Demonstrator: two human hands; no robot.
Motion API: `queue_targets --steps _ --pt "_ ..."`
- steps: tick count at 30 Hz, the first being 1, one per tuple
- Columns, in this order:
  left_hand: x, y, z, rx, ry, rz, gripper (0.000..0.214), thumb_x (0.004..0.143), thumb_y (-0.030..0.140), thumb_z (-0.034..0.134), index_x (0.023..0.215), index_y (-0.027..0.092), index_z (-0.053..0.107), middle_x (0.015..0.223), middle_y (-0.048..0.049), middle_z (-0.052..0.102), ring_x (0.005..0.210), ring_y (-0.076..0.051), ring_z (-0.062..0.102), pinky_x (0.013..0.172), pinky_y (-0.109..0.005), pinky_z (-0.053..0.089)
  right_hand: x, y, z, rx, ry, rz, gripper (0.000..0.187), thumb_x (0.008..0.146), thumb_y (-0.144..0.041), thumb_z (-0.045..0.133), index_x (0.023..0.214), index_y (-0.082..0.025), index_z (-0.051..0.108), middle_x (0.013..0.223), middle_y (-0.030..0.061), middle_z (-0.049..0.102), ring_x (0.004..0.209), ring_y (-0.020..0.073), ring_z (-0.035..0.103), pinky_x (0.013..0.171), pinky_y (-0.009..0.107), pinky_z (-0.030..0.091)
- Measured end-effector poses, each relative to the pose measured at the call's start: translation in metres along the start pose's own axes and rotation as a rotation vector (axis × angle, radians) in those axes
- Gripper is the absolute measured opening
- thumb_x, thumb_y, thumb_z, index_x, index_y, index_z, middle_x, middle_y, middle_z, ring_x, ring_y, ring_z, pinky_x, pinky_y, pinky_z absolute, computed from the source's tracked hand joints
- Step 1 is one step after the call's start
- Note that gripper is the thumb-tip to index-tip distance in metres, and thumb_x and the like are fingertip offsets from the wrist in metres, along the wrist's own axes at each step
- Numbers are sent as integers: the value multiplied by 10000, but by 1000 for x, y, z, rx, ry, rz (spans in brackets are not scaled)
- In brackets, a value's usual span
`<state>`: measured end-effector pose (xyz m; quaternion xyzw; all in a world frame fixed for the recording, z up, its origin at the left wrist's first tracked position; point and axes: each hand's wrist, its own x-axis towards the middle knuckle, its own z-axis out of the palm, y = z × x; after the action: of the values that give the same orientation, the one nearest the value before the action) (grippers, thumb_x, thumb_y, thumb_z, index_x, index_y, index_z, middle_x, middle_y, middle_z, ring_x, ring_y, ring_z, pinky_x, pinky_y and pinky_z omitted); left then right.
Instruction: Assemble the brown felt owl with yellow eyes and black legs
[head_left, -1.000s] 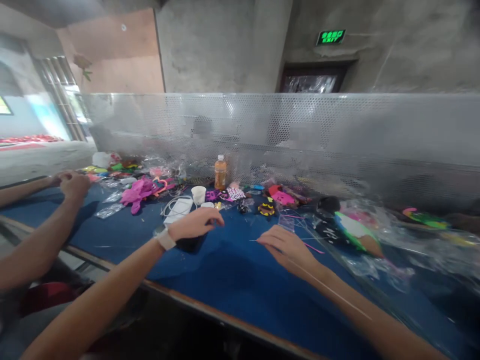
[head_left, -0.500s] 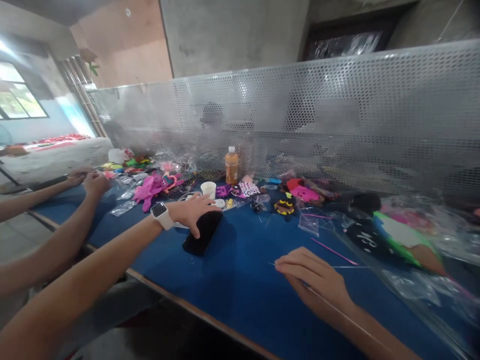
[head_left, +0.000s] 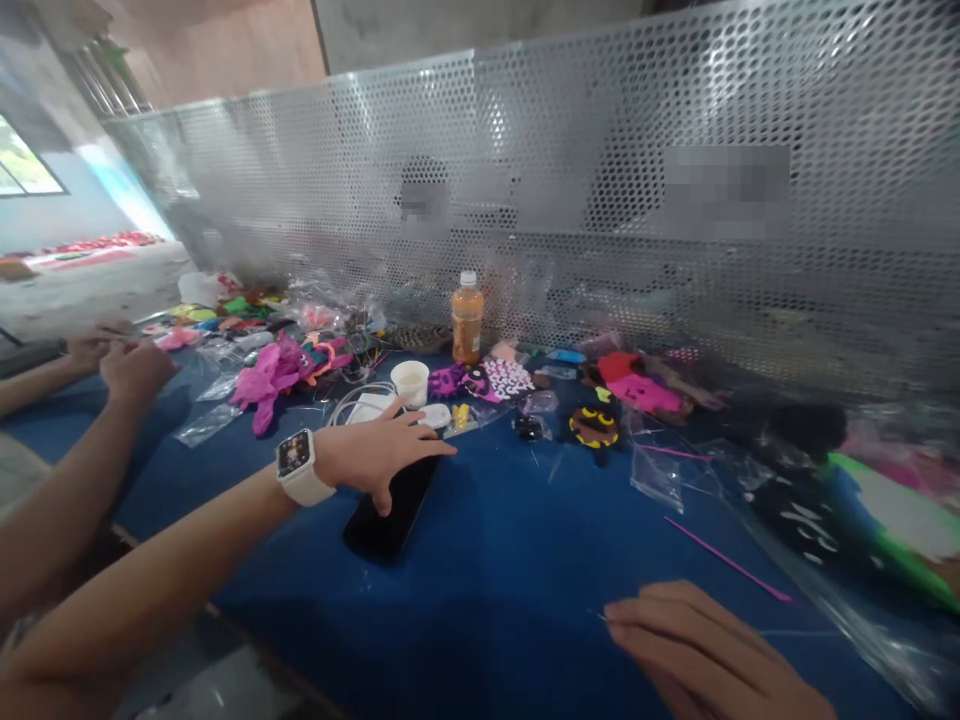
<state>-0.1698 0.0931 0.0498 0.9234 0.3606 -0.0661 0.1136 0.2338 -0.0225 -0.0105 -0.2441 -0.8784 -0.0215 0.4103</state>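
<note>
My left hand (head_left: 379, 447), with a white-strapped smartwatch (head_left: 300, 465) on its wrist, reaches over a black phone (head_left: 394, 510) with the fingers spread. Whether it touches the phone I cannot tell. Just beyond the fingers are a white cup (head_left: 410, 384) and a rounded white object (head_left: 435, 415). At the lower right, my right hand (head_left: 697, 645) has thumb and fingers pinched together on a thin needle (head_left: 602, 616), whose tip pokes out to the left. A fine pale thread (head_left: 799, 632) runs off to the right of this hand. A pink stick (head_left: 727, 558) lies on the table beyond it.
Along the blue table's (head_left: 517, 560) back stand an orange drink bottle (head_left: 467, 320) and colourful felt pieces, including a pink plush-like figure (head_left: 266, 380) and a brown-and-yellow face (head_left: 594, 427). Clear plastic bags lie at right. Another person's hands (head_left: 135, 365) work at left. A perforated metal panel (head_left: 300, 200) rises behind.
The view has tilted down and moved nearer the table. My left hand stays over the phone, fingers spread. My right hand sits lower in view, still pinching the needle.
</note>
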Motion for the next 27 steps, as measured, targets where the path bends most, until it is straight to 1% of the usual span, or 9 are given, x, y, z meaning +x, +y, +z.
queue_targets --steps 2,5,7,13,18,20,22,24,27 --pt "-1 -4 1 -37 -7 14 1081 648 406 951 1595 369 432 1534 -104 568 1500 -465 381 1258 -597 139 -7 5 -1 -49 -2 -13 510 896 -133 676 1351 -358 725 963 6 840 804 235 797 673 336 688" --pt "-2 -7 3 -30 -15 -2 1129 680 425 936 1639 372 342 1556 -109 539 1529 -466 337 1262 -607 92 -10 9 -1 -88 10 2 453 909 -163 684 1315 -354 747 966 8 841 856 222 795 725 323 680" --pt "0 -6 3 6 -26 -13 1152 696 439 928 1656 363 296 1555 -118 530 1530 -464 333 1261 -618 65 -4 8 -1 -80 13 -2 402 916 -152 671 1256 -341 773 933 7 841 842 205 790 722 309 670" --pt "7 1 -3 112 -70 26 1172 653 476 954 1634 341 328 1465 -119 585 1433 -423 451 1261 -607 103 23 -3 -2 -67 -10 24 267 940 -32 625 1045 -235 765 906 6 823 793 158 761 773 274 623" --pt "9 2 -3 116 -122 -53 1170 638 418 964 1622 313 340 1516 -135 554 1474 -427 406 1254 -634 106 21 -7 10 15 -7 -57 275 924 23 634 1083 -185 719 957 46 803 834 169 721 782 307 605" --pt "7 5 -2 70 -109 -83 1164 613 398 973 1602 296 369 1549 -144 530 1479 -412 411 1259 -618 119 16 -9 17 42 1 -68 302 911 24 660 1119 -190 710 985 50 797 863 180 706 799 332 601" --pt "3 12 -1 34 -81 -123 1057 668 378 931 1577 276 402 1538 -144 544 1469 -388 435 1262 -601 132 11 -14 22 109 -7 -59 326 910 23 671 1159 -185 697 1002 61 791 871 186 693 800 349 596" --pt "-1 20 -1 27 -49 -154 965 710 375 891 1554 264 435 1528 -144 553 1457 -382 447 1260 -600 133 7 -19 23 154 -14 -65 319 912 26 667 1149 -187 693 996 62 787 866 187 686 789 350 587" --pt "-3 28 -4 12 -22 -191 936 682 380 892 1517 269 484 1536 -137 554 1458 -402 432 1253 -624 125 3 -25 21 169 -40 -109 318 909 29 675 1145 -184 687 1009 68 782 870 190 676 784 351 574"
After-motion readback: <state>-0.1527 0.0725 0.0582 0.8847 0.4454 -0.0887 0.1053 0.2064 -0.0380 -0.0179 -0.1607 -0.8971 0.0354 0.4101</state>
